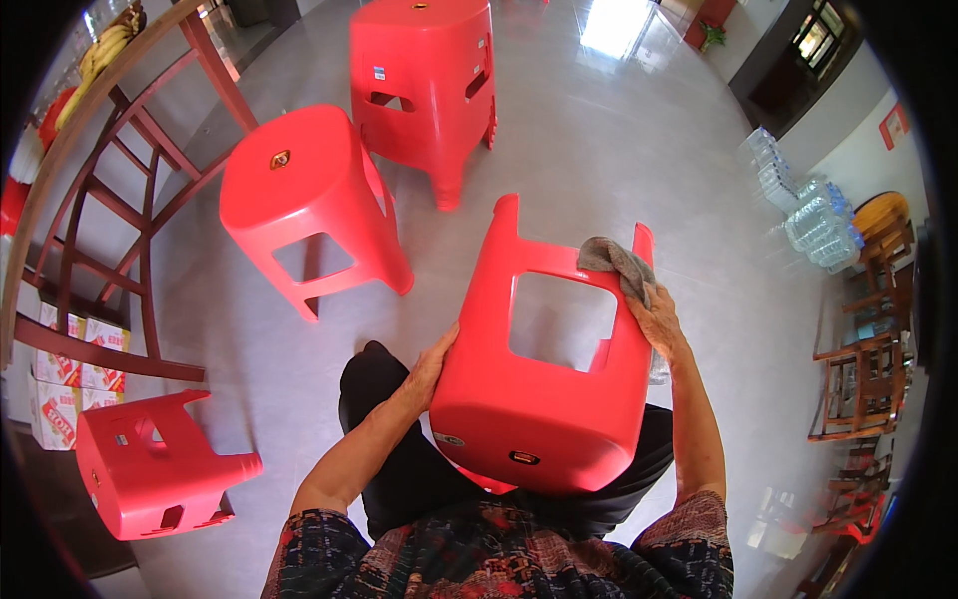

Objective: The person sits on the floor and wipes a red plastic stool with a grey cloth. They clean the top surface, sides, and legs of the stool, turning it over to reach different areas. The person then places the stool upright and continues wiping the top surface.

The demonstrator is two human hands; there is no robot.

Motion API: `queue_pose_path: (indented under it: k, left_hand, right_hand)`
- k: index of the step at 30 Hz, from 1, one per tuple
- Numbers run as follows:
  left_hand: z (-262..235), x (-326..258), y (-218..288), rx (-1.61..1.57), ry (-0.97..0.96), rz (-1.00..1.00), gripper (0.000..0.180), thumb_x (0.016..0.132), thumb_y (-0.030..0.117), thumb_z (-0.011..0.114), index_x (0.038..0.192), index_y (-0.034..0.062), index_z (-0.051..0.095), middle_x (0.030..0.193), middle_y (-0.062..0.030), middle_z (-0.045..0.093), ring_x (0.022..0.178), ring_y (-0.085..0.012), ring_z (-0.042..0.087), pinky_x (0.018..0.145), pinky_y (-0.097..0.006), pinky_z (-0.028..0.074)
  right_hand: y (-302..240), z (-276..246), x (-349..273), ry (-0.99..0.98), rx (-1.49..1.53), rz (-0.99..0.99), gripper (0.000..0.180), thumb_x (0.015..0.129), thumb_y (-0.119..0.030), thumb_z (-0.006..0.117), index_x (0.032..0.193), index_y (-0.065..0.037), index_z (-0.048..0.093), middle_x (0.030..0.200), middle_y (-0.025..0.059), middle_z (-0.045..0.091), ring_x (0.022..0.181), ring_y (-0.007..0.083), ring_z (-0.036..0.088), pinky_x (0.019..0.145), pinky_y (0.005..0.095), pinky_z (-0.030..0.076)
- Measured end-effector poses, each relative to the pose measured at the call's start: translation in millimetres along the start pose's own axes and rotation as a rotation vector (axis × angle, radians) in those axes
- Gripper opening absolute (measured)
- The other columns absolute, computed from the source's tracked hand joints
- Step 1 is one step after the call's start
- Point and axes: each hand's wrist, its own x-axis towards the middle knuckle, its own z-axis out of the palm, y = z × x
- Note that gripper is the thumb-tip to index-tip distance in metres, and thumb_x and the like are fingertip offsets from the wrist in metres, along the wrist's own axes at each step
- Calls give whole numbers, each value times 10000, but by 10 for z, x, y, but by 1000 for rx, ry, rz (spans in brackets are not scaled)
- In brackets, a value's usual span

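Note:
A red plastic stool lies tipped across my lap, its seat toward me and its legs pointing away. My left hand grips the stool's left side, with the fingertips partly hidden along its edge. At the right far leg, my right hand presses a crumpled grey cloth against the plastic. The cloth drapes over the frame beside the square opening. Part of my right hand's fingers is covered by the cloth.
Ahead on the left stands another red stool, with a taller red stack of stools behind it. A further stool lies on its side at left. A wooden table holds bananas. Bottle packs and wooden chairs line the right.

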Motion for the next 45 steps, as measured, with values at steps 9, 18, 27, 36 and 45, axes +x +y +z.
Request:
queue_pose_path:
  k: [9, 18, 27, 36, 45]
  left_hand:
    - [138, -22, -9, 248, -15, 28, 503, 944, 437, 566, 1144, -23, 606, 1089, -90, 657, 964, -141, 627, 851, -275, 504]
    - [-56, 11, -51, 367, 187, 117, 515, 894, 511, 610, 884, -4, 619, 804, -50, 624, 708, -104, 578, 631, -267, 484]
    - [-20, -19, -10, 585, 250, 121, 522, 889, 513, 615, 827, 2, 531, 780, -62, 580, 703, -104, 549, 610, -272, 470]
    - [154, -174, 250, 522, 194, 113, 533, 911, 468, 605, 1006, -49, 516, 924, -128, 633, 817, -161, 625, 727, -289, 509]
    - [65, -100, 189, 668, 262, 117, 581, 898, 543, 571, 865, -36, 534, 876, -138, 619, 817, -172, 606, 730, -314, 486]
  right_hand:
    - [-672, 368, 303, -196, -143, -67, 508, 939, -408, 493, 1383, -166, 447, 1352, 169, 463, 1258, 358, 430, 1011, 433, 379]
    - [-1668, 1000, 114, -181, -395, -678, 543, 830, -284, 657, 1340, -156, 519, 1495, 119, 318, 1406, 333, 248, 1117, 516, 266]
    - [-1741, 1279, 1399, -202, -610, -560, 472, 847, -318, 611, 1304, -212, 556, 1530, 79, 264, 1432, 341, 184, 1100, 569, 239]
    - [-1911, 1636, 2456, -175, -702, -260, 414, 915, -376, 512, 1329, -380, 518, 1564, 23, 230, 1458, 295, 131, 1083, 595, 230]
    - [-1963, 1595, 1917, -360, -725, -572, 377, 897, -481, 467, 1155, -312, 684, 1423, -47, 457, 1382, 215, 299, 1081, 567, 245]
